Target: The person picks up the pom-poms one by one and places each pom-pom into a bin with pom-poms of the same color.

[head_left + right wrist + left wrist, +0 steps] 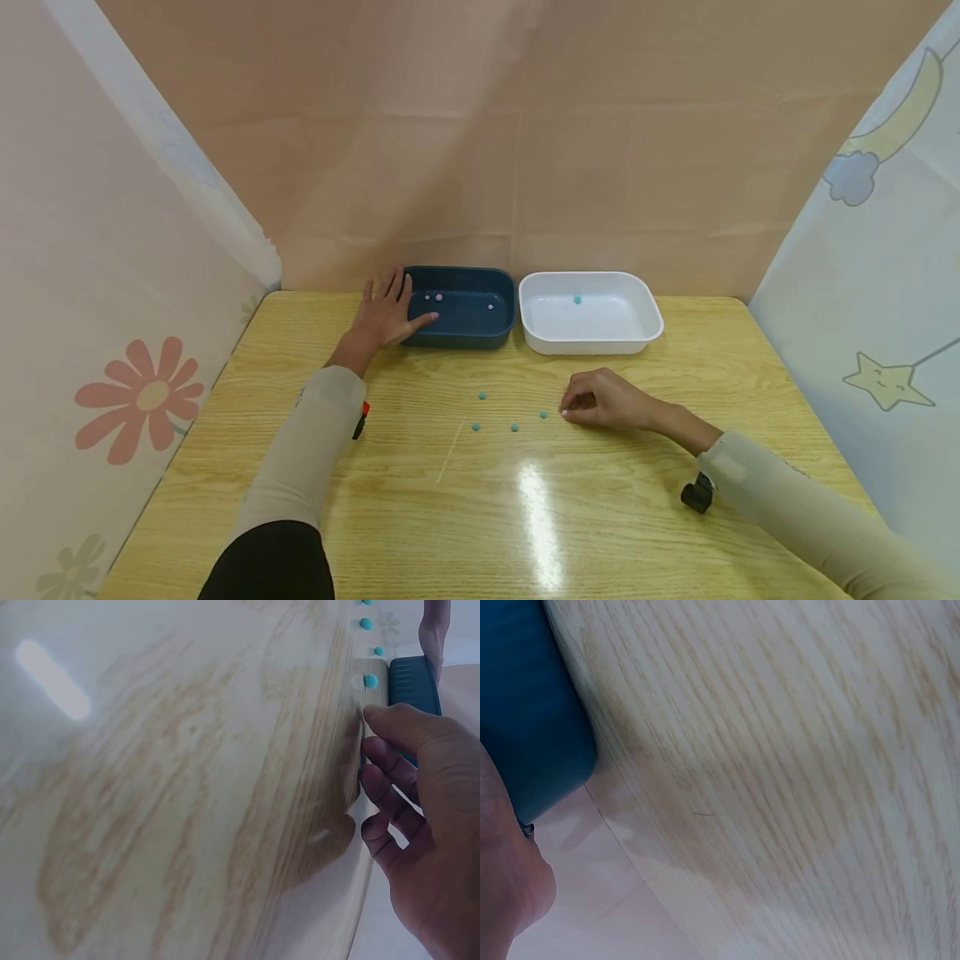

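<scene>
My left hand (382, 320) rests over the left end of a dark blue tray (465, 341), its fingers spread and its thumb reaching over the inside. Three small pink balls (438, 297) lie in that tray. Above the table right of centre, my right hand (609, 400) pinches a tiny pale pink ball (565, 412) between thumb and fingertip. Several teal balls (514, 427) lie on the wood to its left, the closest teal ball (543, 414) just beside the fingertips. In the right wrist view the thumb (397, 724) covers what the fingers hold.
A white tray (588, 347) stands right of the dark one, with one teal ball (577, 300) inside. Both trays are at the back of the wooden table (420, 517), near a brown paper backdrop (450, 167). Patterned panels (862, 275) flank the table.
</scene>
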`<state>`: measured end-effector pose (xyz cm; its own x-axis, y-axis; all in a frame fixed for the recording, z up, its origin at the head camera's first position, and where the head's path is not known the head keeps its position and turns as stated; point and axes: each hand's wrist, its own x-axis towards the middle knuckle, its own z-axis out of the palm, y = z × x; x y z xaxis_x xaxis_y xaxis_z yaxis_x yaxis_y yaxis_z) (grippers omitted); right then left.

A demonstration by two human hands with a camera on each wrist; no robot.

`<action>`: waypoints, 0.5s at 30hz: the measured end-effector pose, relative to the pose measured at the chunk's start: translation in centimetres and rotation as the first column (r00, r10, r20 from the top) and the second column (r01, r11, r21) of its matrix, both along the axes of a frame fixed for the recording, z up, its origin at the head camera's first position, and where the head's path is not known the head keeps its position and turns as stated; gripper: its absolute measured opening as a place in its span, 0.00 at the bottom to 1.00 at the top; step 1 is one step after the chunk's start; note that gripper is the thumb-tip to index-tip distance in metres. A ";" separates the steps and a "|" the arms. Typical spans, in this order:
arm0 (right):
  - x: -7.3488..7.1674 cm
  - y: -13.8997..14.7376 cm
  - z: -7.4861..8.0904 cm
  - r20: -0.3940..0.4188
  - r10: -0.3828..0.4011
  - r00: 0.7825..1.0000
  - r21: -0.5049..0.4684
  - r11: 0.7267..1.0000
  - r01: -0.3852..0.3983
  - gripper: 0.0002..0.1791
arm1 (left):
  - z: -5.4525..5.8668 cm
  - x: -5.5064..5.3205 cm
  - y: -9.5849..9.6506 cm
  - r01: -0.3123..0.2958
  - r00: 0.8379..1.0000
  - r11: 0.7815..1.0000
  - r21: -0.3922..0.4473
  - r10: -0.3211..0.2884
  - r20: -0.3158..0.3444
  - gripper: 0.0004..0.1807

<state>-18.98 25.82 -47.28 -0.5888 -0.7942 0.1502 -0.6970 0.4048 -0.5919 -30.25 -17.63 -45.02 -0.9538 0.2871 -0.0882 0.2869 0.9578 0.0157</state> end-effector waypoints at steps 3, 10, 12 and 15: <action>0.0 -0.1 0.3 0.004 -0.015 1.000 0.013 1.000 0.015 0.04 | 0.0 0.0 0.0 0.000 1.000 1.000 0.000 0.000 0.005 0.59; -0.3 -0.3 1.4 -0.025 -0.027 0.999 0.007 1.000 0.027 0.05 | 0.2 0.1 0.0 -0.001 1.000 1.000 0.001 0.001 0.007 0.59; -0.4 -0.4 1.6 -0.039 -0.031 0.999 0.010 0.999 0.032 0.04 | 0.2 0.1 0.0 0.000 1.000 1.000 0.000 0.000 0.007 0.59; -0.6 -0.6 2.0 -0.050 -0.030 0.998 0.011 0.999 0.031 0.04 | 0.1 0.2 0.0 -0.003 1.000 1.000 -0.003 0.003 0.009 0.59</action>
<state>-19.61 25.25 -45.27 -0.6051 -0.7776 0.1709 -0.7125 0.4331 -0.5521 -30.10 -17.62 -44.88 -0.9539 0.2839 -0.0976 0.2838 0.9588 0.0154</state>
